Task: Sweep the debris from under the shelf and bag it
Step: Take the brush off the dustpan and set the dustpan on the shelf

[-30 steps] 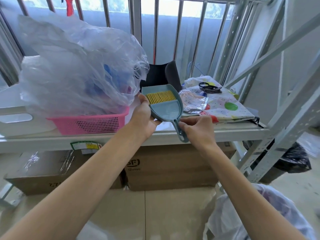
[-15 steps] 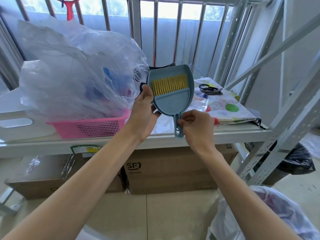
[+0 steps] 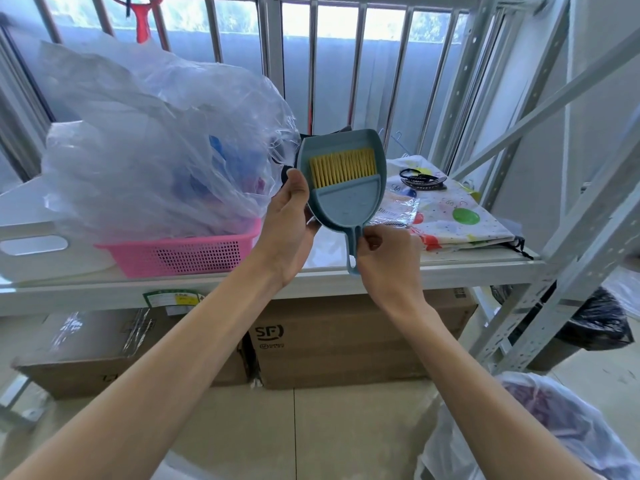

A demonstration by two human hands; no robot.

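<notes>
We see a blue dustpan (image 3: 341, 138) held upright in the air just above the front of the white metal shelf (image 3: 346, 271), with a hand brush (image 3: 349, 202) nested inside it, its yellow bristles (image 3: 343, 167) pointing up. The left hand (image 3: 291, 220) grips the pan's left edge, thumb on the front rim and fingers curled behind it. The right hand (image 3: 384, 258) pinches the handle (image 3: 352, 251) that hangs below the pan. Around the hands the shelf is crowded. To the left a large clear plastic bag (image 3: 156, 143) billows out of a pink basket (image 3: 183, 251), just beside the pan. To the right lies a folded dotted cloth (image 3: 457, 216) with black bands (image 3: 420, 178) on top of it. Below the shelf board we find two cardboard boxes (image 3: 360, 337) standing side by side on the tiled floor (image 3: 311, 438), filling most of the space underneath and blocking the way in from the front. A black bag (image 3: 599, 323) sits on the floor past the shelf's right leg, and a translucent bag (image 3: 554, 431) stands open-mouthed near the right forearm. Metal railing bars (image 3: 311, 64) rise behind it all.
</notes>
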